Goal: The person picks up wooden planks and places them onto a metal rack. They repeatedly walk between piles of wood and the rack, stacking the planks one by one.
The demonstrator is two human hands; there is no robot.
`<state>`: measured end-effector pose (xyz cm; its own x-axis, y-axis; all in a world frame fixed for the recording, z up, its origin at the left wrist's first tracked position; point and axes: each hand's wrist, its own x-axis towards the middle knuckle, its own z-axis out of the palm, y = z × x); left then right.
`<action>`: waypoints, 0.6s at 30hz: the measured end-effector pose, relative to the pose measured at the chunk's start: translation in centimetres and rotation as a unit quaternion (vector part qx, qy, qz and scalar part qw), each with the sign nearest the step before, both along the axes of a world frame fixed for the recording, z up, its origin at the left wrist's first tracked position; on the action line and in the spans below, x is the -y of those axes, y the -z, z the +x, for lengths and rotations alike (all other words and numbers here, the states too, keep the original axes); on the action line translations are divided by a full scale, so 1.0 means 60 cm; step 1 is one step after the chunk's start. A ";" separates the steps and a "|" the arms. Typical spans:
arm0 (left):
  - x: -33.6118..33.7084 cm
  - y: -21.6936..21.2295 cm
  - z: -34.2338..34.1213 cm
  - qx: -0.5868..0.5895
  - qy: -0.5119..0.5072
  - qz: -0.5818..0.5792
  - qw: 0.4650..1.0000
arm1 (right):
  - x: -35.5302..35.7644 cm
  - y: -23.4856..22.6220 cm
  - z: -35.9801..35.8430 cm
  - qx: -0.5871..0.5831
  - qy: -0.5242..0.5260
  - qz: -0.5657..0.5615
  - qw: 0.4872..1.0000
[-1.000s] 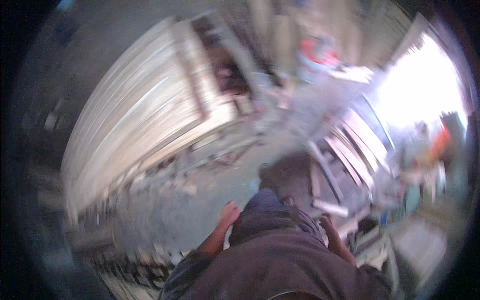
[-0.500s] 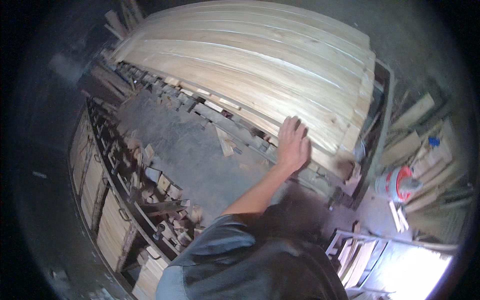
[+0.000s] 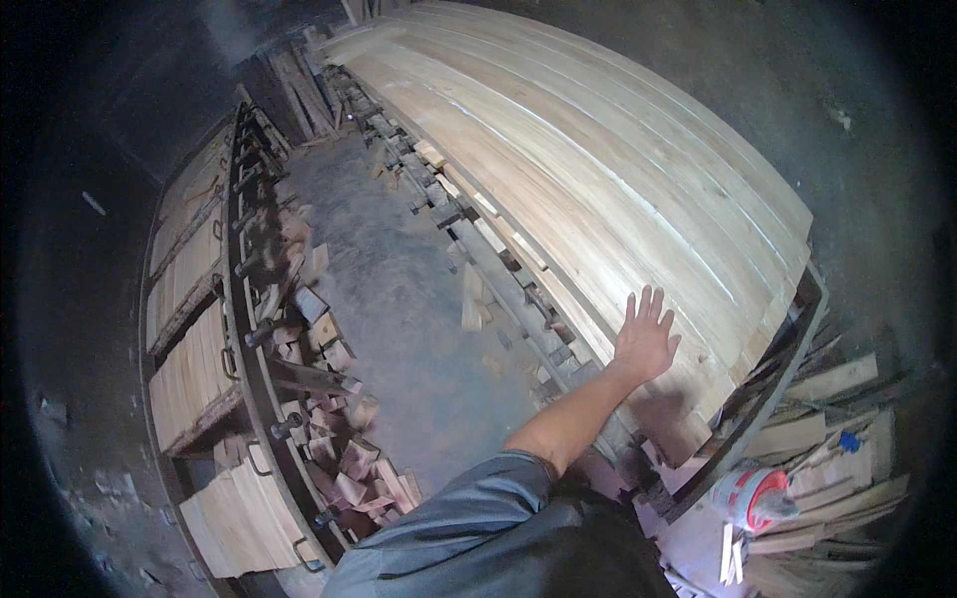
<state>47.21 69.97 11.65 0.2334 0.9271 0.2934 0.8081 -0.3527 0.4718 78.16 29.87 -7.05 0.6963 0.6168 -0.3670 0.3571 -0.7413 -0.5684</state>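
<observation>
My left hand (image 3: 646, 341) lies flat, fingers spread, on the near end of a large panel of pale wooden boards (image 3: 598, 169) laid edge to edge. The hand holds nothing. My bare forearm reaches up to it from my grey sleeve (image 3: 478, 498). The panel rests tilted on a long dark metal clamp rack (image 3: 498, 269) that runs along its lower edge. My right hand is out of sight.
A second clamp rack (image 3: 239, 299) with smaller pale panels (image 3: 189, 369) stands on the left. Between the racks runs a dusty floor (image 3: 399, 309) strewn with wood offcuts (image 3: 339, 468). Scrap boards (image 3: 847, 468) and a red-and-white container (image 3: 758, 495) lie at the lower right.
The view has swung from the workshop floor onto the big panel. My left hand, hanging by my side a second ago, has come up and now rests flat on the boards.
</observation>
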 end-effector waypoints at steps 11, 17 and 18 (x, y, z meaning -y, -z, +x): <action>0.011 -0.003 0.007 -0.030 -0.016 -0.055 0.998 | -0.299 -0.225 0.049 0.123 -0.307 0.283 0.900; 0.073 -0.017 -0.036 -0.050 0.029 -0.083 0.995 | -0.468 -0.371 -0.181 0.097 -0.469 0.246 0.843; 0.099 -0.008 -0.049 -0.029 0.028 -0.060 0.997 | -0.484 -0.376 -0.219 0.104 -0.481 0.233 0.839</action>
<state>44.30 64.04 12.15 0.2987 0.9398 0.1658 0.8156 -0.3416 0.4670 65.01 58.89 15.50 -0.1872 0.9725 0.1382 0.7902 0.2327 -0.5669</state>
